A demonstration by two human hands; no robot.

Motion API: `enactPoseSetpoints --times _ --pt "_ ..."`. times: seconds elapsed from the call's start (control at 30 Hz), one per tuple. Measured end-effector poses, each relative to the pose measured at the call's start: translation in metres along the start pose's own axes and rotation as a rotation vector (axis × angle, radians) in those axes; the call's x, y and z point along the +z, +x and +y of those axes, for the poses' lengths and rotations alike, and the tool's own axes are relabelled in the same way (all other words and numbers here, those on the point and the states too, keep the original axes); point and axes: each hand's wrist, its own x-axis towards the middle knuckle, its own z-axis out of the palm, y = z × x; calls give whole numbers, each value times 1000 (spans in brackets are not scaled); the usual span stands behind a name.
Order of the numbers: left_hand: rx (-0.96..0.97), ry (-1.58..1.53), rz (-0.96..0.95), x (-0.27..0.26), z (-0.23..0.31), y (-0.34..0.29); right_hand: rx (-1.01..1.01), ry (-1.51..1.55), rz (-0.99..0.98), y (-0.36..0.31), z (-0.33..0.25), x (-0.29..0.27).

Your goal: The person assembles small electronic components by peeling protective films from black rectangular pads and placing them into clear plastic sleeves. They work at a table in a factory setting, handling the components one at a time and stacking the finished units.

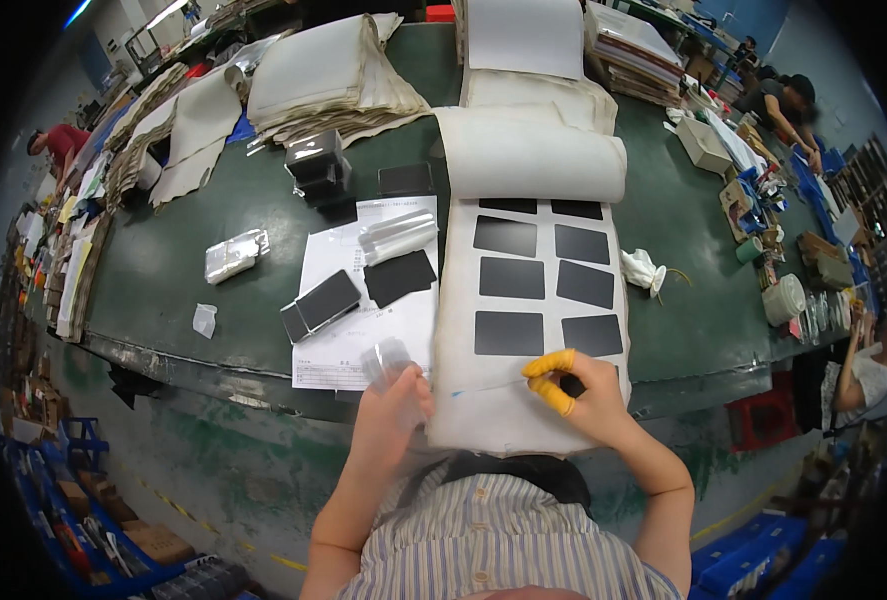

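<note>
My left hand is closed around a small stack of clear plastic film pieces, blurred by motion. My right hand, with yellow finger cots on the thumb and forefinger, pinches the edge of a thin clear film; a small blue mark shows at its far left end. Below both hands lies a long white padded sheet. Black rectangular cards sit on it in two columns, among them a card just beyond the film. Another card is partly hidden under my right hand.
Left of the sheet, a printed paper carries loose black cards and wrapped film packs. A black card stack stands behind. A crumpled white cloth lies right. Paper piles line the back; other people work at the sides.
</note>
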Motion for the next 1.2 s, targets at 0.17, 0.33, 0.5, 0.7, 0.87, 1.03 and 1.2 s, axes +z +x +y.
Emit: enactPoseSetpoints --times 0.17,0.33,0.5,0.7,0.87,1.03,1.2 --pt "1 264 -195 22 6 6 282 680 86 6 -19 -7" --pt "-134 166 -248 36 9 16 109 483 168 7 -16 -12" --pt "-169 109 -251 41 8 19 186 608 126 18 -16 -8" --pt "-117 125 -281 32 1 20 245 677 100 22 -11 -2" --pt "-94 224 -222 39 4 19 241 679 103 21 -11 -4" --pt "-74 417 -203 34 1 19 125 415 149 14 -23 -8" --pt "-63 468 -237 37 6 19 14 219 150 16 -30 -10"
